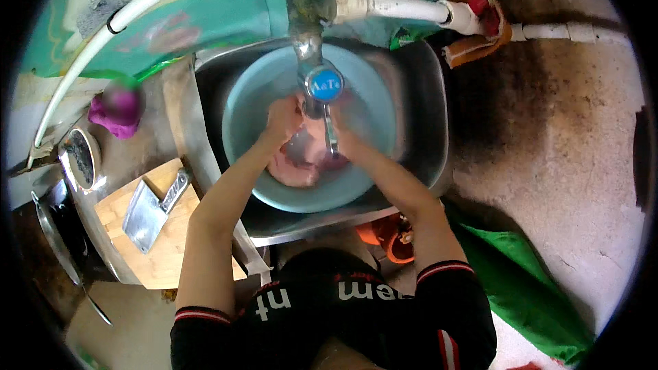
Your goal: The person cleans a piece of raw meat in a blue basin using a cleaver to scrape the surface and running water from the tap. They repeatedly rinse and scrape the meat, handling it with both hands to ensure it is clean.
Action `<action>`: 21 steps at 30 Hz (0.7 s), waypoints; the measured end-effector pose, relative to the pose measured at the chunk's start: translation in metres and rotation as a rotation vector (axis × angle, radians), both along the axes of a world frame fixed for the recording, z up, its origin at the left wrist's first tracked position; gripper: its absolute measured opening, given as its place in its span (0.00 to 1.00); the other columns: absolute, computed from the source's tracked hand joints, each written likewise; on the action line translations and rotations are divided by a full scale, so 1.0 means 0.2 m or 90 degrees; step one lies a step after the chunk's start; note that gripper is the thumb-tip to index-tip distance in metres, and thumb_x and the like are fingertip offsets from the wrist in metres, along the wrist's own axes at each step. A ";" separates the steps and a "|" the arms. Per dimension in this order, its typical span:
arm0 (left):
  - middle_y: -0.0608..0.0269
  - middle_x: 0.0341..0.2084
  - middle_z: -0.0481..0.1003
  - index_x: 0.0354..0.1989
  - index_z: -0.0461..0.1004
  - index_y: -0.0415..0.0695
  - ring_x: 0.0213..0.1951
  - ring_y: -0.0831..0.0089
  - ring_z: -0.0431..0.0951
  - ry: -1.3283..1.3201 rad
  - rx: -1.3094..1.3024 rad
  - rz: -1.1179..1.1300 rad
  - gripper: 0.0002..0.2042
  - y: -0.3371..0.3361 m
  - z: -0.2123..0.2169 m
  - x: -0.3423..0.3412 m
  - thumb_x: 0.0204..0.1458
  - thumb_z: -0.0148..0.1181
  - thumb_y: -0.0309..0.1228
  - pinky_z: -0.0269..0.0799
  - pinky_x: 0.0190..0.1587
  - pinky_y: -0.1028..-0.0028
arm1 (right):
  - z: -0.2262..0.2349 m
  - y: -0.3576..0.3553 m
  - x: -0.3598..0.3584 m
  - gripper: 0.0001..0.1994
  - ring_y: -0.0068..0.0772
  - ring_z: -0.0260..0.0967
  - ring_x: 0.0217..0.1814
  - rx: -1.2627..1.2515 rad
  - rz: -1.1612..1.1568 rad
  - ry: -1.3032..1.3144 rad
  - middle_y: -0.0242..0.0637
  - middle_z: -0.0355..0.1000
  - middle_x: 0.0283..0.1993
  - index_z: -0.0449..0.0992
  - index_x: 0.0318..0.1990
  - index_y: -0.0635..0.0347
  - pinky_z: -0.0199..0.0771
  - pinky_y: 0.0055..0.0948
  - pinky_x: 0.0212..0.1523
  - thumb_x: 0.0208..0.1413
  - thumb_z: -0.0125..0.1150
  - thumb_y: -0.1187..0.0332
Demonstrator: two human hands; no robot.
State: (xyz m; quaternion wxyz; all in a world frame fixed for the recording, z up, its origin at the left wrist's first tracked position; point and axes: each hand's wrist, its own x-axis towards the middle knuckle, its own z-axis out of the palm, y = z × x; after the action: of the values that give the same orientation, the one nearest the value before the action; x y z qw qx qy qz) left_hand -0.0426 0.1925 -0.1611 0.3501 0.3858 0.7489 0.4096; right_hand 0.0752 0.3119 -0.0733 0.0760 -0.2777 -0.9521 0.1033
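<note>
A light blue round basin point(241, 164) with cloudy water sits in the steel sink. Pink pieces of raw meat point(291, 170) lie in it, partly under water. My left hand point(283, 118) is closed on the meat below the tap, its fingers curled. My right hand point(341, 136) is at the other side of the same meat, closed against it; the tap partly hides its fingers. The metal tap point(310, 51), with a blue round cap and a thin lever, stands over the basin between my hands. Whether water runs from it cannot be made out.
On the left counter a cleaver point(147, 216) lies on a wooden cutting board point(164, 264). Behind it are an oval dish point(81, 157) and a purple cloth point(116, 116). White pipes point(404, 7) run along the wall. Green fabric point(514, 274) hangs at right; orange containers point(397, 243) stand below the sink point(425, 75).
</note>
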 end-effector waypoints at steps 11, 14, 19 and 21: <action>0.43 0.37 0.77 0.51 0.68 0.36 0.43 0.45 0.76 -0.023 -0.288 0.155 0.30 -0.39 0.10 0.19 0.47 0.60 0.48 0.71 0.45 0.55 | -0.37 -0.06 -0.08 0.14 0.48 0.72 0.37 -0.111 -0.102 0.149 0.46 0.74 0.33 0.77 0.31 0.58 0.65 0.49 0.44 0.56 0.51 0.58; 0.47 0.40 0.77 0.52 0.68 0.38 0.45 0.50 0.76 -0.048 -0.319 0.150 0.25 -0.32 0.11 0.22 0.48 0.58 0.41 0.70 0.46 0.58 | -0.50 -0.19 -0.14 0.14 0.49 0.72 0.37 0.078 0.031 0.111 0.48 0.74 0.32 0.77 0.30 0.55 0.65 0.49 0.44 0.58 0.49 0.59; 0.49 0.42 0.76 0.50 0.69 0.36 0.43 0.59 0.77 -0.037 -0.130 0.102 0.20 -0.35 0.03 0.09 0.49 0.57 0.31 0.71 0.44 0.59 | -0.32 -0.30 -0.16 0.10 0.49 0.71 0.38 -0.181 0.178 -0.046 0.46 0.71 0.43 0.73 0.42 0.52 0.68 0.50 0.41 0.58 0.47 0.64; 0.49 0.40 0.75 0.52 0.67 0.36 0.39 0.58 0.78 -0.329 -0.239 0.206 0.21 -0.31 -0.01 0.03 0.49 0.60 0.29 0.75 0.36 0.61 | -0.32 -0.22 -0.25 0.11 0.49 0.73 0.40 -0.239 0.159 -0.260 0.48 0.72 0.44 0.74 0.42 0.54 0.68 0.51 0.42 0.57 0.49 0.62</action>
State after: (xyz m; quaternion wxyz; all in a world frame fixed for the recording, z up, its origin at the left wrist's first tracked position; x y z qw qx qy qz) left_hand -0.0363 0.1301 -0.1622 0.5232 0.0750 0.7492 0.3991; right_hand 0.0253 0.2676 -0.1367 -0.1833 -0.1826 -0.9386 0.2283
